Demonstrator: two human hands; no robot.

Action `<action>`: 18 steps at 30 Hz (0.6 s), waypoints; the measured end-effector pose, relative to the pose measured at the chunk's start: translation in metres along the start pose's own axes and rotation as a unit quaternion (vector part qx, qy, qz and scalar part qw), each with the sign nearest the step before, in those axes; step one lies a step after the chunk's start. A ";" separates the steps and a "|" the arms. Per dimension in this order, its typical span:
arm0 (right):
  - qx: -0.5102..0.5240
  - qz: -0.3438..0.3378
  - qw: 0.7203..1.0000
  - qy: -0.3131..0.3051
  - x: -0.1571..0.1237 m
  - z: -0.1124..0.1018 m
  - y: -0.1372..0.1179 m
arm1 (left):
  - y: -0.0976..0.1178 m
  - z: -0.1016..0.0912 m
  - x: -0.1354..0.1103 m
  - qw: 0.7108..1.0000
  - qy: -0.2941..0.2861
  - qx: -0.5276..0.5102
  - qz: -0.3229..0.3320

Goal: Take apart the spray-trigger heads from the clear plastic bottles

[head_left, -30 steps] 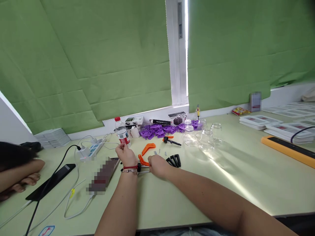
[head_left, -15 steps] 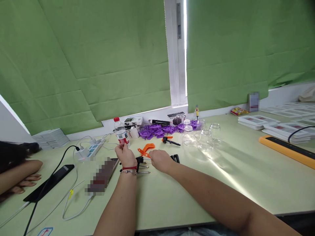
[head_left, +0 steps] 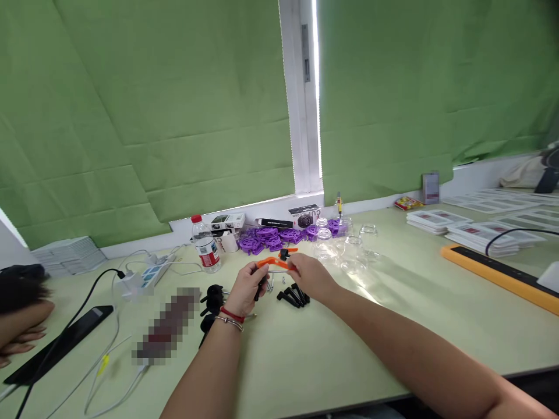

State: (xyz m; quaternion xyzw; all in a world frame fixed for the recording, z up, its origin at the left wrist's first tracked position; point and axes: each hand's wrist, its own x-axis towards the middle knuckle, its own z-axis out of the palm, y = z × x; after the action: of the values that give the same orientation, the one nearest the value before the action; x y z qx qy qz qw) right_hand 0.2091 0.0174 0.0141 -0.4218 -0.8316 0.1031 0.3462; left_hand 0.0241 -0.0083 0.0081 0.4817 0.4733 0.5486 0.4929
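A curved orange plastic piece (head_left: 271, 262) spans the gap between my hands, above the table. My left hand (head_left: 248, 286) is closed on its left end, and a dark part (head_left: 261, 288) shows under those fingers. Pinching the right end is my right hand (head_left: 313, 278). Below the piece runs a thin metal rod, partly hidden. Black parts with metal shafts (head_left: 213, 299) lie left of my left wrist. Several black L-shaped pieces (head_left: 294, 295) rest in front of my right hand. Just beyond it are a black part (head_left: 285, 254) and another orange piece, both partly covered.
Purple plastic parts (head_left: 266, 237) are heaped at the back, with boxes (head_left: 227, 221) behind. A bottle (head_left: 206, 244) stands left of them, clear jars (head_left: 351, 250) right. Phones (head_left: 168, 326) and cables lie left, near a person's arm (head_left: 26, 326). An orange-black bar (head_left: 502, 276) lies right.
My hands have come together around the curved orange piece, now raised off the table. My left hand has moved right, away from the bottle. The black L-shaped pieces are more exposed.
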 end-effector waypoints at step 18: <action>0.046 0.153 0.985 0.067 -0.009 0.017 0.022 | -0.011 0.007 0.007 0.991 0.062 -0.087 0.078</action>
State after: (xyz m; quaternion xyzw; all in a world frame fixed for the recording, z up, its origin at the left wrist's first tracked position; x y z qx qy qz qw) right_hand 0.2156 0.0264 -0.0132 -0.5334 -0.7266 0.1643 0.4007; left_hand 0.0316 0.0000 -0.0017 0.4375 0.4148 0.6529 0.4585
